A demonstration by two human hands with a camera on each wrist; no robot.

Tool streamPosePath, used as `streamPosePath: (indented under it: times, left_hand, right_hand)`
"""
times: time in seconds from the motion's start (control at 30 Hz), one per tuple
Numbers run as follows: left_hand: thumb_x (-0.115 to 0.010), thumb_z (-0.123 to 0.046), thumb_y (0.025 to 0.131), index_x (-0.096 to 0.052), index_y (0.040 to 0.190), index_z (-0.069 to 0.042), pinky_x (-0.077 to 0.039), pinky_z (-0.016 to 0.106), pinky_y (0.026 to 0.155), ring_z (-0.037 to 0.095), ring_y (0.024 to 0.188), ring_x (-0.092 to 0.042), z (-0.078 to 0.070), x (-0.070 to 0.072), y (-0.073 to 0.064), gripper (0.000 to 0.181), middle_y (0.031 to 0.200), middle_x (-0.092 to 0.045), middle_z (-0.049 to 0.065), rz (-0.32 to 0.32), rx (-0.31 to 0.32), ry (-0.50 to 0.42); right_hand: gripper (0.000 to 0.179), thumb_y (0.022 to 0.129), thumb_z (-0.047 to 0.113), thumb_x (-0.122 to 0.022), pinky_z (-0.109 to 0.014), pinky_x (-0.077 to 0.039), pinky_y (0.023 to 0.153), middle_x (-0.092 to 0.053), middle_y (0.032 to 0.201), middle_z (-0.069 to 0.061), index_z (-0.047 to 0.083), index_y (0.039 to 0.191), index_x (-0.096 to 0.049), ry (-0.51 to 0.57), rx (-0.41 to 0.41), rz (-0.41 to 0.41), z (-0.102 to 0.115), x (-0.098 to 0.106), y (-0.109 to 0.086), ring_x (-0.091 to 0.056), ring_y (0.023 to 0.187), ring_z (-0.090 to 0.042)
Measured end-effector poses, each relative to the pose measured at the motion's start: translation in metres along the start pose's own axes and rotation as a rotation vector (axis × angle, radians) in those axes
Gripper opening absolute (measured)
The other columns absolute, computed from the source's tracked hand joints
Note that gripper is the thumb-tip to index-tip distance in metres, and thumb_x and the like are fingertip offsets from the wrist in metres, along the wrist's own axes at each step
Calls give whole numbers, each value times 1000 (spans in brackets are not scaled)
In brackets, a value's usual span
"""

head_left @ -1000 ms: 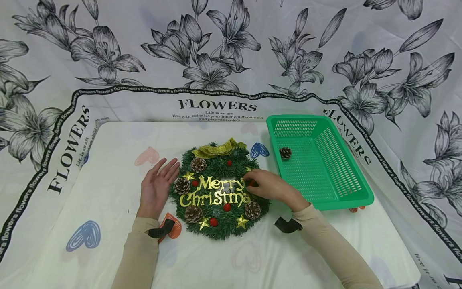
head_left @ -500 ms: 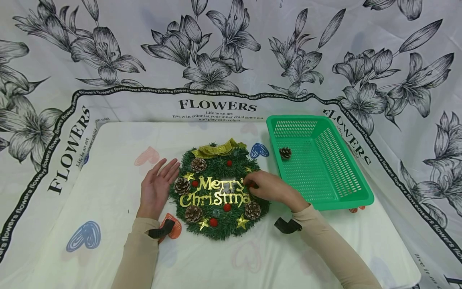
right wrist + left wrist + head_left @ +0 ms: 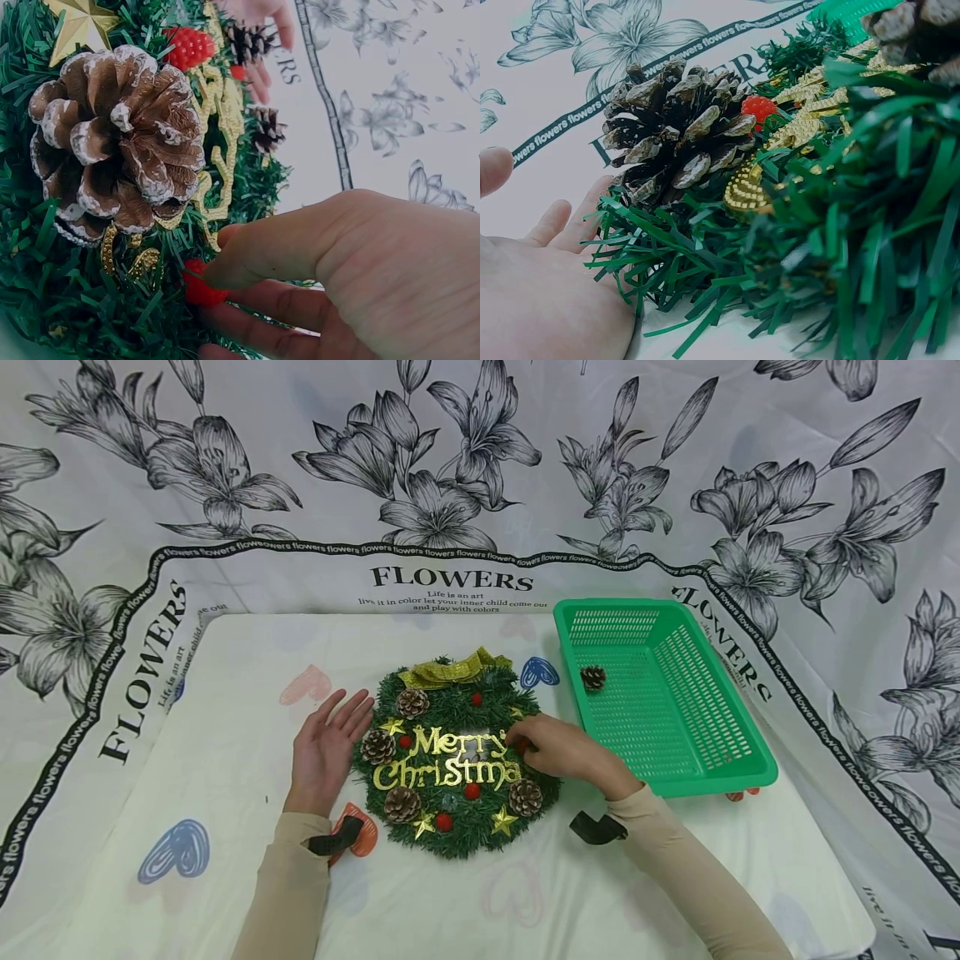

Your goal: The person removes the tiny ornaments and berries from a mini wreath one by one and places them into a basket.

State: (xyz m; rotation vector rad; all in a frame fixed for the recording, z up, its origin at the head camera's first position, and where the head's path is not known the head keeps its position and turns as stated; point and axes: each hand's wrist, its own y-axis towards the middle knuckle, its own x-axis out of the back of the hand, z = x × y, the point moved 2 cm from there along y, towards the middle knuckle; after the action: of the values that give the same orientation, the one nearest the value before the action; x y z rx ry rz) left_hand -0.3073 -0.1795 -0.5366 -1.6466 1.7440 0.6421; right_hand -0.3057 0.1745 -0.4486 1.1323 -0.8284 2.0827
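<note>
A green Christmas wreath [image 3: 457, 839] lies flat on the table, with a gold bow [image 3: 453, 670] at its top and gold "Merry Christmas" lettering [image 3: 446, 768] across the middle. Pine cones [image 3: 116, 142], red berries [image 3: 444, 822] and gold stars [image 3: 503, 820] sit round it. At the wreath's right side my right hand [image 3: 562, 747] pinches a red berry [image 3: 201, 283] between thumb and fingers; the fingers partly hide it. My left hand [image 3: 324, 756] lies palm up with straight fingers at the wreath's left edge, close to a pine cone [image 3: 675, 131], holding nothing.
A green plastic basket [image 3: 750, 781] stands to the right of the wreath, near my right forearm. Inside it lies one loose pine cone [image 3: 592, 677]. The table has a white cloth with heart prints [image 3: 174, 852], and a flower-printed curtain [image 3: 465, 485] rises behind.
Over the last second my right hand's fingers have shifted very slightly to the right at the berry. My left hand, the wreath and the basket stay where they were.
</note>
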Motion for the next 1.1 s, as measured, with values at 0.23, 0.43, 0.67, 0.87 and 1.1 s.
streamPosePath:
  times: [0.23,0.43,0.67,0.87,1.1]
  left_hand:
    - [-36,-35,111,-12,163,-7,-29,43,131,37,156,-22,0,0,0,63,165,-30,19,-8,2,4]
    - [-36,-34,112,-12,163,-7,-29,43,131,37,157,-22,0,0,0,63,166,-29,18,-9,6,5]
    - [-37,-35,111,-12,163,-7,-30,42,131,36,156,-24,1,0,0,63,164,-32,17,-11,4,11]
    - [-38,-36,111,-13,163,-7,-31,42,130,36,156,-25,1,0,0,64,163,-35,17,-11,1,21]
    - [-38,-36,111,-12,163,-7,-31,42,130,37,156,-23,0,0,0,64,163,-36,16,-6,-3,21]
  right_hand:
    - [30,95,1,-60,-28,-55,75,-70,114,-6,10,121,-71,-13,0,-4,0,0,-1,-64,99,-19]
    - [30,96,0,-59,-27,-51,72,-69,114,-7,10,122,-71,-37,-8,2,1,-1,0,-62,95,-18]
    - [33,96,-4,-55,-29,-54,74,-69,116,-7,10,122,-71,-40,-15,6,1,-1,-1,-65,101,-22]
    - [33,97,-5,-53,-28,-48,70,-69,110,-6,10,121,-71,-41,-23,11,0,-2,0,-60,90,-17]
    - [32,98,-1,-54,-26,-36,60,-66,108,-4,14,121,-71,-57,-59,9,1,-2,-1,-50,77,-13]
